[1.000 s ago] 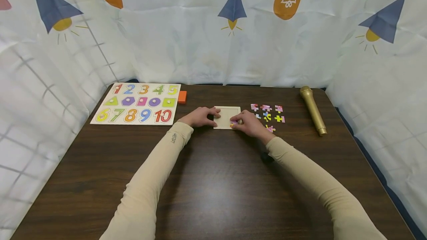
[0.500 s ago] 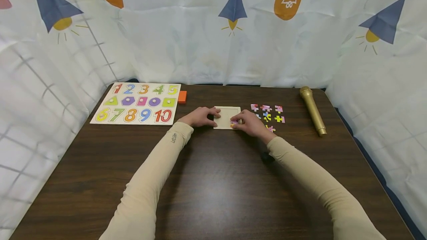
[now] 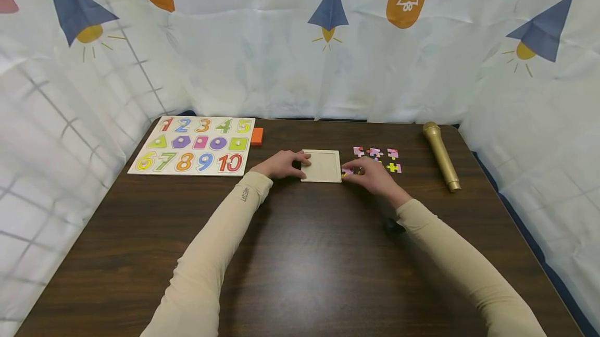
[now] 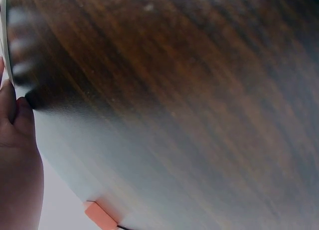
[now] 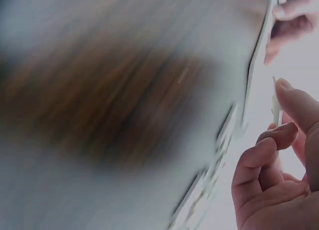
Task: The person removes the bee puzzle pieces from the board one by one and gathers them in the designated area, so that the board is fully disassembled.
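Note:
My left hand [image 3: 281, 164] grips the left edge of a small square wooden puzzle tray [image 3: 322, 166], which shows a bare pale base inside a raised rim. Just off the tray's right edge, my right hand [image 3: 372, 174] pinches a pink and purple jigsaw piece [image 3: 347, 171], partly covered by the fingers. In the right wrist view that jigsaw piece [image 5: 276, 108] is seen edge-on between thumb and fingers, above the table. Several loose jigsaw pieces [image 3: 392, 168] lie beyond the right hand, some hidden behind it.
A number and shape board [image 3: 189, 146] lies at the back left, with an orange block [image 3: 257, 136] by its right edge. A gold microphone [image 3: 441, 157] rests at the back right of the dark wooden table [image 3: 300, 264]. Patterned curtains hang behind and at both sides.
My right hand has moved right, off the tray, carrying the jigsaw piece out of its lower right corner. The left hand stays at the tray's left edge.

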{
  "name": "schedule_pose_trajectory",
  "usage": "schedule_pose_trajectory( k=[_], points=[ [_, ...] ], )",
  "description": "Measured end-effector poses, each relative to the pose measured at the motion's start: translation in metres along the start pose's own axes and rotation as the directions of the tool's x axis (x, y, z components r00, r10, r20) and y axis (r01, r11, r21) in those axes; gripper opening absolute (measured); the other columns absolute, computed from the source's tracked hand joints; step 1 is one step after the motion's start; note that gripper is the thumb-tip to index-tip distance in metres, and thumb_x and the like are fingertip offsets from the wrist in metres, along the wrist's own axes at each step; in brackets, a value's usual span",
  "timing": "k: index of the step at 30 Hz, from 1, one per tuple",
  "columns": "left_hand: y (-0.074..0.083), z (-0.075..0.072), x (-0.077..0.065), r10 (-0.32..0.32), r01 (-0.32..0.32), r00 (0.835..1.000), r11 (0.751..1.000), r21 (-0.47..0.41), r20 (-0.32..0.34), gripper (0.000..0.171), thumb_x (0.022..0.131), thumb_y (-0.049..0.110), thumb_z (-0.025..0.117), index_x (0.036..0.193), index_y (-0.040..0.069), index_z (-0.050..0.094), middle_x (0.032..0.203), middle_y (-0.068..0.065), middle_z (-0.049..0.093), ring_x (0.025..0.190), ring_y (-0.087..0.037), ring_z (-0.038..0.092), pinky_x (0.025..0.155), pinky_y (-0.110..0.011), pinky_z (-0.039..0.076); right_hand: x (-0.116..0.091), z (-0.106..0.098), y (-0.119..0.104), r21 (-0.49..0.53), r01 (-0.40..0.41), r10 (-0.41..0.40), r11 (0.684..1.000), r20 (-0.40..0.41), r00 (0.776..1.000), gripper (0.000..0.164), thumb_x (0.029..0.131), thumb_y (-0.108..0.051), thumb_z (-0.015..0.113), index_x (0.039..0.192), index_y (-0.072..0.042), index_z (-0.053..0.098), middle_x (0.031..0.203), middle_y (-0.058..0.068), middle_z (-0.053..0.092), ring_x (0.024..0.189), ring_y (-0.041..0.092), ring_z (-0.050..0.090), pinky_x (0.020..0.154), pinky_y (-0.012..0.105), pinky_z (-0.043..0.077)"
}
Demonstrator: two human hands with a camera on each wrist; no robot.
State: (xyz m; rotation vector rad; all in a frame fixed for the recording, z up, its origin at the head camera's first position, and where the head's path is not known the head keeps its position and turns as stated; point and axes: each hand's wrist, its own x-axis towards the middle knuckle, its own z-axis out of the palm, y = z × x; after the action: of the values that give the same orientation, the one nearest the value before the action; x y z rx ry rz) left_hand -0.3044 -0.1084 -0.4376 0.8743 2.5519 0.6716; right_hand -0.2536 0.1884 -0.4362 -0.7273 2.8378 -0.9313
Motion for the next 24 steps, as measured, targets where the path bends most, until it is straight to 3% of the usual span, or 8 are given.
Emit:
schedule_pose_trajectory(
  k=[7, 14, 18, 24],
  points=[
    [0.0, 0.0, -0.001, 0.005, -0.005, 1.0, 1.0, 0.002, 0.001, 0.048, 0.089, 0.025, 0.073, 0.134, 0.011, 0.061, 0.152, -0.005, 0.042, 0.145, -0.022, 0.026, 0.116, -0.04, 0.025, -0.035, -0.027, 0.034, 0.001, -0.122, 0.122, 0.993, -0.01, 0.992, 0.036, 0.091, -0.029, 0.07, 0.121, -0.01, 0.07, 0.118, 0.012, 0.068, 0.082, 0.022, 0.065, 0.075, 0.041, 0.051],
    [-0.002, 0.001, 0.0, 0.004, -0.004, 1.0, 1.0, 0.007, 0.001, 0.049, 0.089, 0.027, 0.072, 0.134, 0.011, 0.062, 0.152, -0.004, 0.042, 0.145, -0.021, 0.027, 0.116, -0.039, 0.025, -0.064, -0.049, 0.067, -0.06, -0.216, 0.216, 0.975, 0.002, 0.976, 0.041, 0.093, -0.035, 0.067, 0.123, -0.007, 0.067, 0.123, 0.019, 0.063, 0.097, 0.031, 0.062, 0.085, 0.051, 0.049],
    [-0.001, 0.001, -0.001, 0.009, -0.009, 1.0, 1.0, 0.009, 0.001, 0.049, 0.089, 0.027, 0.072, 0.134, 0.011, 0.062, 0.152, -0.004, 0.042, 0.145, -0.022, 0.027, 0.116, -0.04, 0.026, -0.073, -0.053, 0.078, -0.064, -0.234, 0.235, 0.97, 0.013, 0.972, 0.043, 0.093, -0.036, 0.067, 0.123, -0.005, 0.067, 0.123, 0.021, 0.062, 0.095, 0.031, 0.062, 0.084, 0.05, 0.049],
    [-0.001, 0.0, 0.0, 0.011, -0.011, 1.0, 1.0, 0.017, -0.001, 0.049, 0.089, 0.028, 0.073, 0.134, 0.012, 0.062, 0.152, -0.004, 0.042, 0.145, -0.021, 0.028, 0.116, -0.04, 0.026, -0.075, -0.054, 0.083, -0.052, -0.196, 0.197, 0.979, 0.015, 0.98, 0.04, 0.094, -0.032, 0.067, 0.121, -0.004, 0.068, 0.12, 0.02, 0.063, 0.103, 0.032, 0.057, 0.087, 0.052, 0.048]
  ],
)
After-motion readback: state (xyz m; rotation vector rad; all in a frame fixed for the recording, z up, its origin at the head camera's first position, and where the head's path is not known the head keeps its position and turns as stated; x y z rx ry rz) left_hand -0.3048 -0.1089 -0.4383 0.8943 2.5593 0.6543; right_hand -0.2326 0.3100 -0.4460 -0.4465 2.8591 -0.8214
